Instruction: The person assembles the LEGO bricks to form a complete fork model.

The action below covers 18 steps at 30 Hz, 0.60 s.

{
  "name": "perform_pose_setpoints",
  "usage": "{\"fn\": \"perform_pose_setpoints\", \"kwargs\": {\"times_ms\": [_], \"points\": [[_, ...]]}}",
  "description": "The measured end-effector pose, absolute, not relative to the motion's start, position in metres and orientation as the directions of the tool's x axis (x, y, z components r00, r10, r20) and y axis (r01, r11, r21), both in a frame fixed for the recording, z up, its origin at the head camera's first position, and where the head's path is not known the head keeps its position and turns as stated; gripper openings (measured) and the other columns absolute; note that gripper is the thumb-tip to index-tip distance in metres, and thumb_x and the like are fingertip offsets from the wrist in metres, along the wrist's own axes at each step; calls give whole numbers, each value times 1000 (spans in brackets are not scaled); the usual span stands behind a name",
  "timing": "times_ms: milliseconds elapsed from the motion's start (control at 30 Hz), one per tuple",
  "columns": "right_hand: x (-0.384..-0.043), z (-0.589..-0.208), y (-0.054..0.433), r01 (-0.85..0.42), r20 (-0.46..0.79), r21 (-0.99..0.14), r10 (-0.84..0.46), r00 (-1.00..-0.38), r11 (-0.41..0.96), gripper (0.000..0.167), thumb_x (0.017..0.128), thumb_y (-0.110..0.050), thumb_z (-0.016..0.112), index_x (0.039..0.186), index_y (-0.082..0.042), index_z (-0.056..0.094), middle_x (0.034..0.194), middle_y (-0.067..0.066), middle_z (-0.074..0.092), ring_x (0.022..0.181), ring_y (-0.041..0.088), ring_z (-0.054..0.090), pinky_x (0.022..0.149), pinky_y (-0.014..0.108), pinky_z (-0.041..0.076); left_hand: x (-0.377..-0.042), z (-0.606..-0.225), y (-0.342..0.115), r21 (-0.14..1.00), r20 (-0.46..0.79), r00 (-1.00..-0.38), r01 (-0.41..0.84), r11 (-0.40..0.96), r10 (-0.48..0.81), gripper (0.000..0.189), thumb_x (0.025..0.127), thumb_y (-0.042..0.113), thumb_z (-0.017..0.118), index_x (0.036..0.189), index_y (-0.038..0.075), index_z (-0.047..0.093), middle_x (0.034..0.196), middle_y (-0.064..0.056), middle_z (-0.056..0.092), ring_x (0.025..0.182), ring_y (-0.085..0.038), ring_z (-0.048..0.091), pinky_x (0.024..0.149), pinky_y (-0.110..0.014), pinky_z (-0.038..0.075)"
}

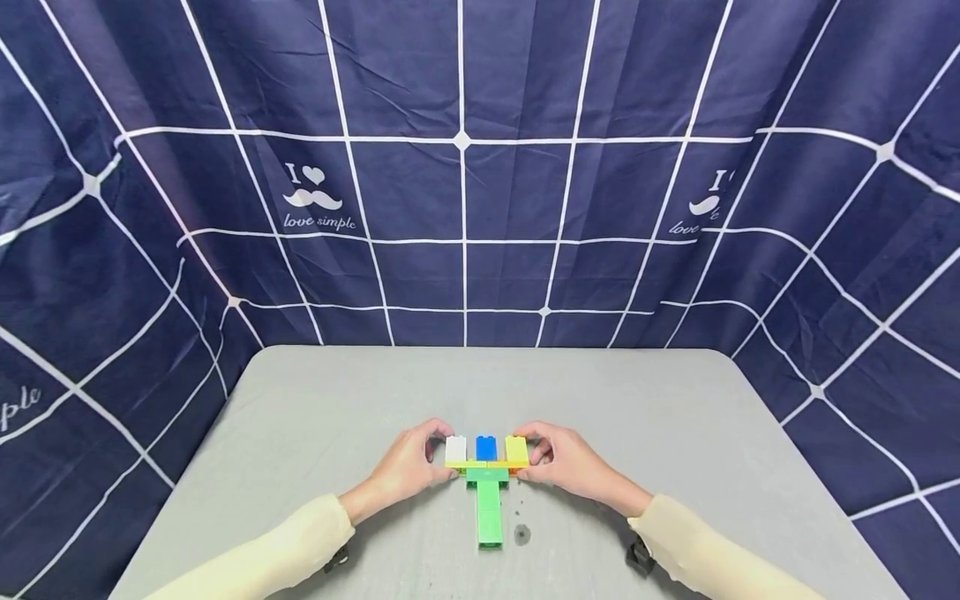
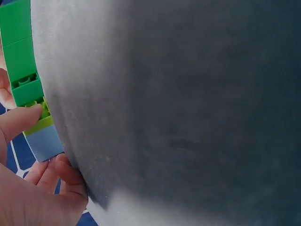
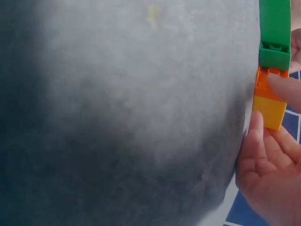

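Note:
A fork-shaped build of toy building bricks lies on the table in the head view. Its stem is a row of green bricks (image 1: 490, 512), topped by a green crosspiece (image 1: 487, 476). Beyond that sit a lime brick (image 2: 40, 126) on the left and an orange brick (image 3: 263, 89) on the right. Three prongs point away: a white brick (image 1: 456, 450), a blue brick (image 1: 486, 448) and a yellow brick (image 1: 516, 448). My left hand (image 1: 414, 457) pinches the left end, thumb at the lime brick, fingers at the white one. My right hand (image 1: 564, 458) pinches the orange and yellow end likewise.
The grey table (image 1: 337, 392) has rounded far corners. A dark stain (image 1: 522, 534) marks its surface just right of the green stem. Navy curtains (image 1: 517, 192) with white grid lines hang behind and at both sides. Dark wrist gear (image 1: 640, 557) shows under the right cuff.

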State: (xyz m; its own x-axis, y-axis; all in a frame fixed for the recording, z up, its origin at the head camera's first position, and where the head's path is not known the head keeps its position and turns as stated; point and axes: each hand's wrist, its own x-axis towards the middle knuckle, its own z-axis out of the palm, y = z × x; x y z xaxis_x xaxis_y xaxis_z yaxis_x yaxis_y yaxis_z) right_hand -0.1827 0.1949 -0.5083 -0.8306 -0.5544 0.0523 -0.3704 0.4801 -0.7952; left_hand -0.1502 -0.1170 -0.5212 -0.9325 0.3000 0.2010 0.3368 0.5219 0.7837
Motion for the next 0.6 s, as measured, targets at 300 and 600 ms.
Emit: {"fn": "perform_pose_setpoints", "kwargs": {"times_ms": [300,600], "points": [[-182,-503,200,-432,14,-709,-601,-799,558,58,89,-15,90,139,-4,64,110,4,64,86,16,59,75,29,50,-145,-519,-112,728,181,-933,339,595,310,63,76,2,93,131,0,64,117,-7,71,86,-18,58,77,-33,49],[-196,-475,249,-565,-8,-505,-657,-753,653,64,97,-26,82,149,0,57,133,13,63,100,20,64,89,46,55,-136,-496,-145,641,177,-924,371,673,340,90,89,33,85,160,-4,45,155,-21,56,138,-41,56,114,-61,44]]}}
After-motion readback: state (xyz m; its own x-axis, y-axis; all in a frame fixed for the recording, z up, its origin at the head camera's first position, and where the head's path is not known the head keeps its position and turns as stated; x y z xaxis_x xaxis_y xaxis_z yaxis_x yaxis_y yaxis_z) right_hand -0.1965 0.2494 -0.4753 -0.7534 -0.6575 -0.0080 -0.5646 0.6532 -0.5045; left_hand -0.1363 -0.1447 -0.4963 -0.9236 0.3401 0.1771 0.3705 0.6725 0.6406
